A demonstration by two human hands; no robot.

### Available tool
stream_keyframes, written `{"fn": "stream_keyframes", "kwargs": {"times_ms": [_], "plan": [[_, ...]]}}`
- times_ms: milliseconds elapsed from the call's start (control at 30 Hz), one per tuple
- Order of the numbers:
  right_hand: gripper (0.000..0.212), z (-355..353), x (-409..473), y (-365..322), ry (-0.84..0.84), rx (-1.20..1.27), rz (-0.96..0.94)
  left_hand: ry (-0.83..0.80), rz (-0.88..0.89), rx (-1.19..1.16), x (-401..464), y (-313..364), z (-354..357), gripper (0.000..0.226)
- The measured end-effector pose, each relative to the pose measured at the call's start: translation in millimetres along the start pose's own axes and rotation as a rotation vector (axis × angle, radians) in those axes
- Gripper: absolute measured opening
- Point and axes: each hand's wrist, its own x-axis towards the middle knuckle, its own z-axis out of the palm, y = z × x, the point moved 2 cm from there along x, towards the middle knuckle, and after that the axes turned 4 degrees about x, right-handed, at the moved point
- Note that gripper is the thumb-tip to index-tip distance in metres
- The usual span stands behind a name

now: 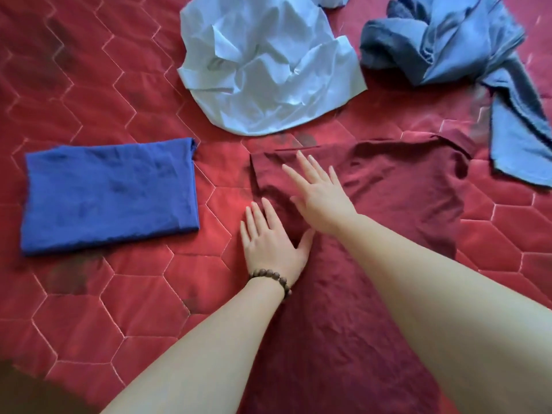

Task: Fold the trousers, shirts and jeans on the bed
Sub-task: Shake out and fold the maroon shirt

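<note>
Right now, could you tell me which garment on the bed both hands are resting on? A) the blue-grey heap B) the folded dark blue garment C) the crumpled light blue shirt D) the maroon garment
D: the left hand and the right hand both lie flat, with straight fingers, on the maroon garment; the folded dark blue garment lies untouched on the left.

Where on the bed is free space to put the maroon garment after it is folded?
The quilt is bare at far left, above the folded blue garment, and again below it at near left. The far right is crowded: the pale blue shirt and the blue-grey heap lie close above the maroon garment.
</note>
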Motion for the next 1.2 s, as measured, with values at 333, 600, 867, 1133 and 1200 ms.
{"fn": "stream_keyframes", "kwargs": {"times_ms": [333, 600, 867, 1133, 1200], "plan": [[0.077, -9.6, 106.2, -13.4, -0.109, -0.132, -0.126, 0.09, 0.017, 0.004, 18.4, -3.3, 11.6, 0.106], [0.032, -63.2, 50.3, 15.0, -0.002, 0.206, -0.161, 0.056, -0.08, -0.01, 22.6, -6.3, -2.4, 0.114], [0.026, -90.6, -42.9, 75.8, 0.103, 0.201, -0.002, 0.175, 0.177, -0.232, 1.5, -2.5, -17.4, 0.023], [0.043, -44.3, -107.9, 132.2, -0.096, 0.203, 0.281, -0.058, 0.346, -0.071, -49.1, 9.8, 11.5, 0.084], [0.034, -34.5, -107.6, 134.6, 0.002, 0.283, 0.436, -0.047, 0.255, -0.005, -49.0, 10.2, 19.2, 0.1]]}}
